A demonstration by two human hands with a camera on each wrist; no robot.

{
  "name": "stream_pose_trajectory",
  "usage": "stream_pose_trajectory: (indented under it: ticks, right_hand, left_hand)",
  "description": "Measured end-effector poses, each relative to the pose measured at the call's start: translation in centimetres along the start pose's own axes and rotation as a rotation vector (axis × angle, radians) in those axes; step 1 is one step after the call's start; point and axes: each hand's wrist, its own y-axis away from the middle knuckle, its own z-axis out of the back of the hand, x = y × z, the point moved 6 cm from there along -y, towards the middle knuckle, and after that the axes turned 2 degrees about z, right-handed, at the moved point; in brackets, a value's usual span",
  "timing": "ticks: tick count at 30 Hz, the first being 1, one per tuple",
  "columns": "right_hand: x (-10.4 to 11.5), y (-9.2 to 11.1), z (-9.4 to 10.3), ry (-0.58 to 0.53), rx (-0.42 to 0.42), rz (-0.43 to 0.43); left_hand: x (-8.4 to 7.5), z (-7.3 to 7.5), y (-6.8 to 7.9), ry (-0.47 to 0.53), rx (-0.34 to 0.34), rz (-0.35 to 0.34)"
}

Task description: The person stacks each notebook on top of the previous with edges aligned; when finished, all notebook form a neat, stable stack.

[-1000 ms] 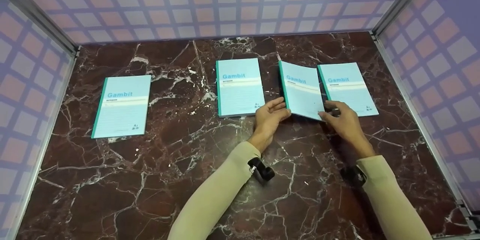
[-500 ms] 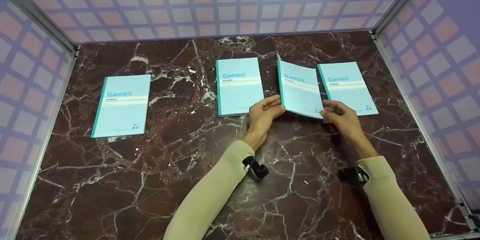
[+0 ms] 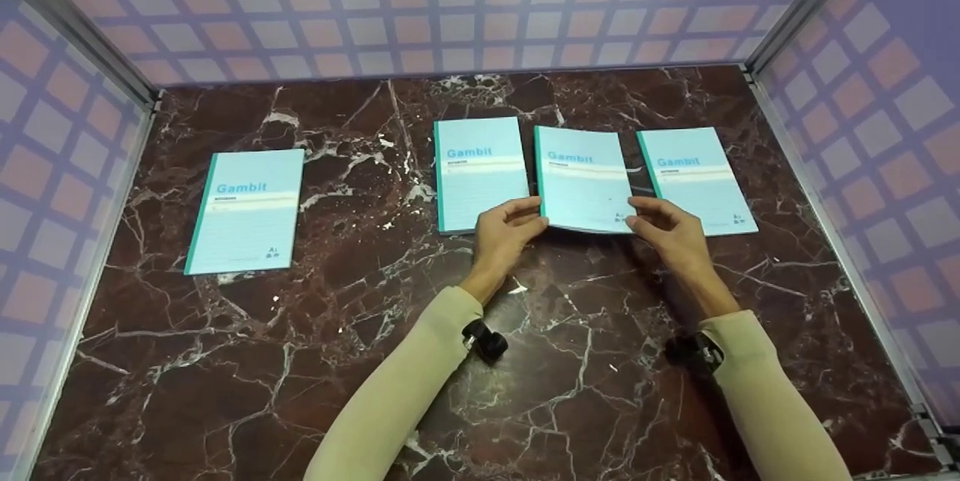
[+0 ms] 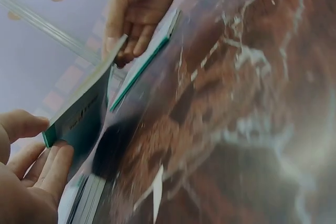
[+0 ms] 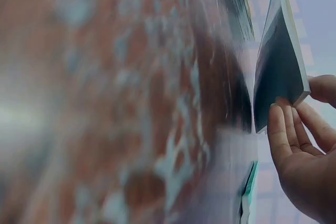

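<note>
A light blue notebook with a green spine hangs between both hands, its near edge raised off the table and its cover slightly bowed. My left hand pinches the near corner on the spine side, thumb on top and fingers beneath. At the opposite near corner, my right hand pinches it the same way. Both wrist views show a gap under the notebook. Close on its left lies a matching notebook, and another notebook lies on its right, partly behind the right hand.
Far to the left a further notebook lies flat on the dark red marble table. Purple checked panels with metal frame edges enclose the back and both sides.
Both hands have moved left with the notebook, from beside the right-hand notebook towards the middle one. Its tilt has lessened and its cover looks flatter. The other notebooks stay put.
</note>
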Motion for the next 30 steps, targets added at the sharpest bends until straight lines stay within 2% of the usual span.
stream_pose_trajectory:
  ticks: [5,10,20,27,30]
  right_hand:
    - [0.9,-0.5,-1.3,0.006,-0.002,0.065]
    - [1.8,-1.1,-2.5,-0.008,-0.012,0.117]
    - [3.0,-2.2,-5.6,0.003,-0.014,0.118]
    - [6.5,-1.8,-8.3,0.012,0.031,0.127]
    - [7.2,-1.9,-9.2,0.019,0.044,0.135]
  left_hand:
    - [-0.3,1.5,0.1,-0.053,-0.011,-0.038]
    - [-0.7,2.8,0.0,-0.035,-0.018,-0.063]
    - [-1.6,5.5,0.0,-0.051,-0.049,-0.12]
    - [-1.9,7.8,0.4,-0.096,-0.099,-0.155]
    - [-1.9,8.8,0.6,-0.122,-0.121,-0.153]
